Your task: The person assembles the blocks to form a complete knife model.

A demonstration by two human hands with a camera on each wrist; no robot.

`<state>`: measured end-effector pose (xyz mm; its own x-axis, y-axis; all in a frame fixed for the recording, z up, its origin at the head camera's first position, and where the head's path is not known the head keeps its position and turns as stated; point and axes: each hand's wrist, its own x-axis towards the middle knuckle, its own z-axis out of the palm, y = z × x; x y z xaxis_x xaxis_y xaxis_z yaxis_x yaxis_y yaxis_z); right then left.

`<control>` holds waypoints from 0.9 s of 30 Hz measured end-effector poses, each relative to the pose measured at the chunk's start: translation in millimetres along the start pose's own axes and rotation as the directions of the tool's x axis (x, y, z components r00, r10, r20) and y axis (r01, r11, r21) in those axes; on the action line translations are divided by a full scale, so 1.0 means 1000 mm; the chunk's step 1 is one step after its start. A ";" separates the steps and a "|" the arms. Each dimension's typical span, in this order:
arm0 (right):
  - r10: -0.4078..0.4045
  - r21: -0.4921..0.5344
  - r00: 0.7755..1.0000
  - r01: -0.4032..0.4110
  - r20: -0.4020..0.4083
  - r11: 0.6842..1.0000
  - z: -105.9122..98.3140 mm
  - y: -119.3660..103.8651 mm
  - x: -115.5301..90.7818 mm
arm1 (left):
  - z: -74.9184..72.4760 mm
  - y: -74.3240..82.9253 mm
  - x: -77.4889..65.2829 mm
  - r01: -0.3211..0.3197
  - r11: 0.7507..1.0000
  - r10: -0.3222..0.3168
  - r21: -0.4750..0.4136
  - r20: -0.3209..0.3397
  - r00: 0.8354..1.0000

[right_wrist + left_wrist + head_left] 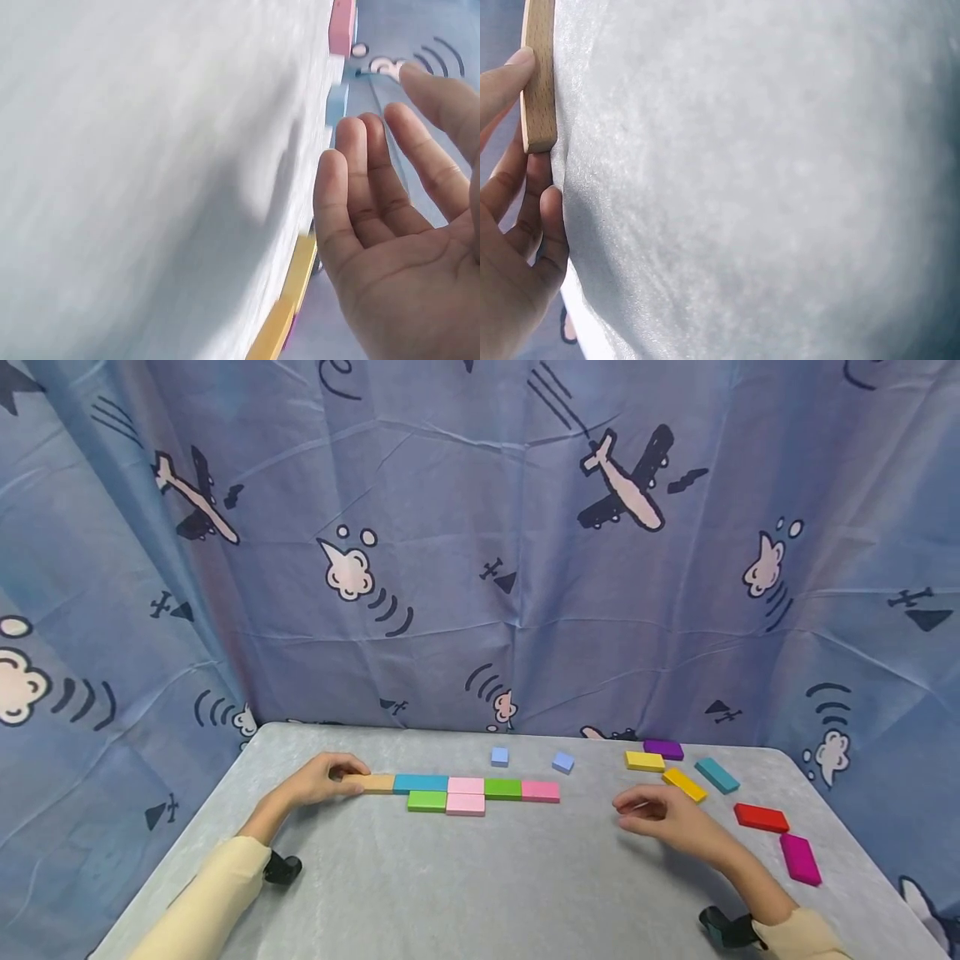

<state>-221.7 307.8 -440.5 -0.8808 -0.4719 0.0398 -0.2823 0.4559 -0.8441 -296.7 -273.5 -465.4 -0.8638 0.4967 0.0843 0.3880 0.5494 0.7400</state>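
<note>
At the left end of a row of flat blocks, my left hand point(321, 778) pinches a tan wooden block point(377, 784). The thumb point(526, 61) presses that block's side in the left wrist view. A blue block point(422, 783) adjoins it, followed by a light pink block point(466, 786), a green block point(502, 789) and a deeper pink block point(541, 792). In front of this row lie a second green block point(427, 802) and a second light pink block point(466, 805). My right hand point(667, 817) hovers above the table at the right, fingers loosely bent, holding nothing.
Two small light blue blocks point(499, 757) stand behind the row. To the right lie two yellow blocks point(645, 762), a purple block point(663, 749), a teal block point(717, 775), a red block point(761, 817) and a magenta block point(800, 859). A patterned curtain point(450, 568) hangs behind the grey table point(480, 893).
</note>
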 end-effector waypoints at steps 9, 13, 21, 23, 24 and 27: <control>0.137 -0.014 0.986 -0.139 -0.100 0.990 -0.028 0.008 -0.037 | -0.002 -0.001 -0.002 0.000 1.000 0.000 -0.002 0.000 1.000; 0.167 -0.055 0.975 -0.177 -0.145 0.983 -0.042 0.012 -0.051 | -0.001 -0.001 -0.001 -0.003 1.000 0.003 -0.002 0.001 1.000; 0.179 -0.155 0.956 -0.218 -0.233 0.964 -0.065 0.026 -0.072 | -0.001 0.001 -0.001 -0.006 1.000 0.006 -0.002 -0.005 1.000; 0.193 -0.168 0.950 -0.238 -0.245 0.957 -0.069 0.029 -0.075 | -0.001 0.001 -0.001 -0.013 1.000 0.013 -0.005 -0.006 1.000; 0.200 -0.170 0.947 -0.247 -0.249 0.954 -0.071 0.031 -0.077 | -0.001 0.001 -0.001 -0.015 1.000 0.015 -0.006 -0.006 1.000; 0.212 -0.176 0.941 -0.264 -0.264 0.948 -0.074 0.036 -0.079 | -0.001 0.000 -0.002 -0.010 1.000 0.010 -0.007 -0.007 1.000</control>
<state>-190.8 417.5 -434.4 -0.9890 -0.1480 -0.0007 -0.1027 0.6898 -0.7167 -295.5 -275.2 -465.3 -0.8622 0.4973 0.0965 0.3945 0.5398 0.7436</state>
